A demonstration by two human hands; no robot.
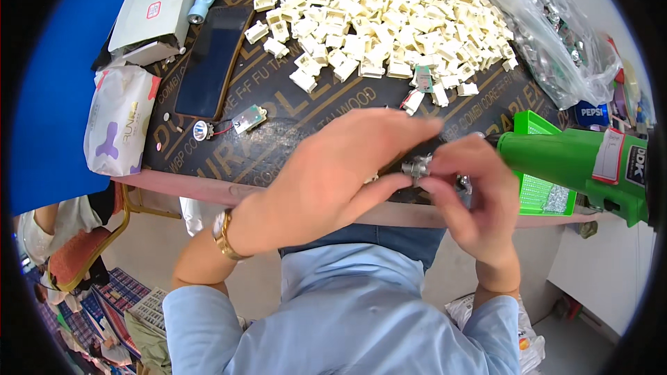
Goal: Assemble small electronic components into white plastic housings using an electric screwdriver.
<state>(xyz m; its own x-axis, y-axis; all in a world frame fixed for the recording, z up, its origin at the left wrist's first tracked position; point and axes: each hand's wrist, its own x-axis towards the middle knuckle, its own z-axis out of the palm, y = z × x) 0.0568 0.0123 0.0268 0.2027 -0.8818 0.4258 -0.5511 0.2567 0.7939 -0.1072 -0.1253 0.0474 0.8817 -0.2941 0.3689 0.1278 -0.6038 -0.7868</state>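
Close above the table's front edge, the thumb and fingers of my right hand (pixel 479 191) pinch a small shiny silver part (pixel 417 167), partly covered by the fingertips. My left hand (pixel 340 167), slightly blurred, reaches in from the other side with its thumb tip against that part. A bit of something cream shows between the left thumb and fingers; the rest of it is hidden. Beyond both hands spreads a pile of small cream plastic housings (pixel 375 21). A green circuit board (pixel 423 79) lies at the pile's near edge. Further left, a round reflector lamp (pixel 202 130) is wired to another small board (pixel 249 119).
At the left are a phone (pixel 214 62), a white box (pixel 153 17), a light-blue hand tool (pixel 202 5) and a tissue pack (pixel 123 119). To the right, a green power tool (pixel 570 160) lies over a green basket (pixel 531 125), below a clear bag of metallic parts (pixel 549 28).
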